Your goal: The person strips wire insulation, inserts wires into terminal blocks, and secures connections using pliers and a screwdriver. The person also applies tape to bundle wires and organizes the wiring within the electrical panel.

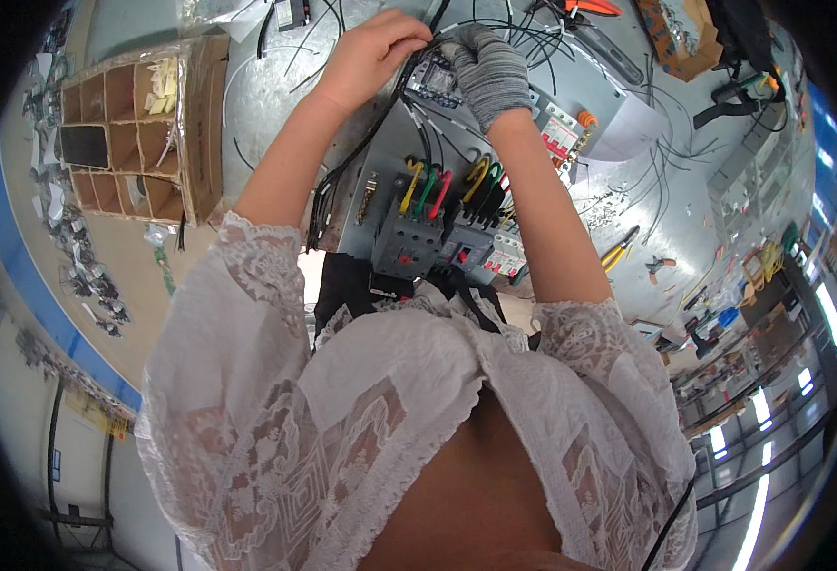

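My bare left hand [373, 52] pinches a bundle of black wires [366, 143] that runs down the left side of a grey metal mounting panel [395, 157]. My right hand [488, 67], in a grey knit glove, is closed on the same wires beside a small grey module with a blue face [435, 84] at the panel's top. Lower on the panel sit dark grey contactors [407, 243] and breakers [471, 246] with yellow, green and red wire loops [426, 188] on top. White breakers with red marks [559, 133] stand to the right.
A cardboard box with divided compartments [143, 128] stands at the left on the metal bench [266, 95]. Loose black wires [671, 157], pliers with yellow handles [618, 249], an orange-handled tool [592, 8] and a small cardboard box [683, 43] lie to the right. A workshop floor [770, 314] lies beyond.
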`<act>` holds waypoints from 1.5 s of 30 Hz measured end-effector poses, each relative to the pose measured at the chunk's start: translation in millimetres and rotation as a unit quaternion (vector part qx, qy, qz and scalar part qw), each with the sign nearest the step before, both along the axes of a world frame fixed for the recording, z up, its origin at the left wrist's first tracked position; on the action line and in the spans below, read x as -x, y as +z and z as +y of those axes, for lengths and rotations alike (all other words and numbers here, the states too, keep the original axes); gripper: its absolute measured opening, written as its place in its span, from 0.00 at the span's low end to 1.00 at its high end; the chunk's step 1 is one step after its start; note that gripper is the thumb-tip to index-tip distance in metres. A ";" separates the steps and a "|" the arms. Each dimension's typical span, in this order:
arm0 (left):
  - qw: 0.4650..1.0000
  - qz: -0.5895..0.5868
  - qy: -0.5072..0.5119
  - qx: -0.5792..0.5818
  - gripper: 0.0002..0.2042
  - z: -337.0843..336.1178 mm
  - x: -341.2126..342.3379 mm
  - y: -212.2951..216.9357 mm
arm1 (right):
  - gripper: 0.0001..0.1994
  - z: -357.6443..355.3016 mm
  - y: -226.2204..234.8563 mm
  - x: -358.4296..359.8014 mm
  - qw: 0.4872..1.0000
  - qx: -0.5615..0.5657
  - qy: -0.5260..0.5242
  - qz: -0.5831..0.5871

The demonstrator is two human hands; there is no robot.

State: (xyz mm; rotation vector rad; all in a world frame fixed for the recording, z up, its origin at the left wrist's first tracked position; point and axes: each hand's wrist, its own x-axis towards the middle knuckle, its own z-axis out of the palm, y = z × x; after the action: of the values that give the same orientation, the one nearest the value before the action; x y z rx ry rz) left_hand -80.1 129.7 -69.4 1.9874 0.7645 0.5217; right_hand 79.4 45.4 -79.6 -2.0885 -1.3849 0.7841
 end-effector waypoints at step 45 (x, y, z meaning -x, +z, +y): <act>0.999 0.018 0.012 -0.035 0.04 4.7 2.4 5.2 | 0.07 2.4 3.8 3.0 1.000 -0.006 0.009 -0.009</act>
State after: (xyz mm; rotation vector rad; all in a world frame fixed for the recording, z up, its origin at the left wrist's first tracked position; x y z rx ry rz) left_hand -82.5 134.5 -64.2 2.0594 0.8027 0.5346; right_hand 76.4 47.9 -75.8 -2.0819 -1.4168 0.7638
